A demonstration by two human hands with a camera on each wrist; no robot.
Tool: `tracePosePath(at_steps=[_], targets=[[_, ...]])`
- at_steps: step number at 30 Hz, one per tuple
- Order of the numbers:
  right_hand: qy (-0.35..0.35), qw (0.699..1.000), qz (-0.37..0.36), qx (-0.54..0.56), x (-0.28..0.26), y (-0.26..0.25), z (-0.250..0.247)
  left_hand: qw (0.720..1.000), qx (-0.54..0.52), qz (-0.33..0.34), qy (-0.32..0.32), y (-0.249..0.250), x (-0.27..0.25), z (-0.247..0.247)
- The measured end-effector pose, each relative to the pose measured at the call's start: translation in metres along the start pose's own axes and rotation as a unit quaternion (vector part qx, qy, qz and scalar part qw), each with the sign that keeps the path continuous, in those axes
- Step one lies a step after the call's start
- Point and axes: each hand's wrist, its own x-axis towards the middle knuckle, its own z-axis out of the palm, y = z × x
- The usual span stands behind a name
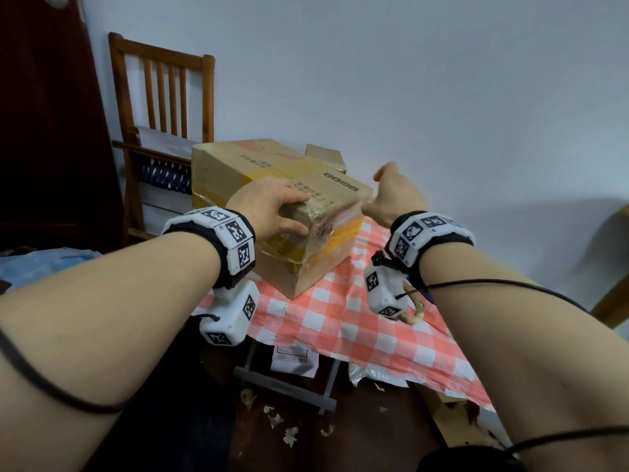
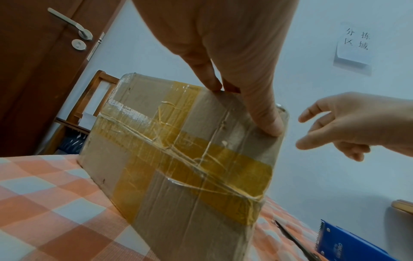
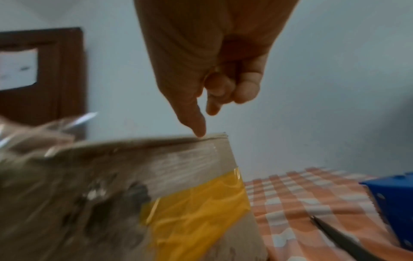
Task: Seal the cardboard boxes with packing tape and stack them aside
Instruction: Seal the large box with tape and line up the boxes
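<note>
Left hand (image 1: 269,207) grips near corner of taped brown cardboard box (image 1: 272,212); right hand (image 1: 396,194) loose, empty: seat it on far edge before lifting

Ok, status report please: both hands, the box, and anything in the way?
Left hand grips near corner of brown cardboard box with yellow tape, box tilted on checked cloth. Right hand open beside it, no grip. Blue tape dispenser lies alongside.

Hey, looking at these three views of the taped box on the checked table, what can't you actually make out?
- Head view: the cardboard box hides what stands behind it.
- Right wrist view: motion blur smears the box's printing.
- Left wrist view: the blue tape dispenser and scissors are cut off by the frame edge.
</note>
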Motion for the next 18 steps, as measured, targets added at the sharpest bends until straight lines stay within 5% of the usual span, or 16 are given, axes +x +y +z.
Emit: tracePosePath(at_steps=[5,9,13,18], targets=[[-0.017,0.981,-0.188,0.040,-0.009,-0.003,-0.001,1.000,-0.010,-0.002,0.007,0.001,0.000,0.000],[0.043,0.942,-0.327,0.065,-0.022,-0.014,0.020,1.000,-0.013,-0.002,0.012,0.000,-0.001,0.002],[0.056,0.930,-0.361,0.040,-0.018,-0.014,0.030,1.000,-0.008,0.001,0.016,0.000,-0.001,0.002],[-0.014,0.943,-0.332,-0.021,-0.015,-0.016,0.024,1.000,-0.003,0.002,0.018,0.000,-0.002,0.003]])
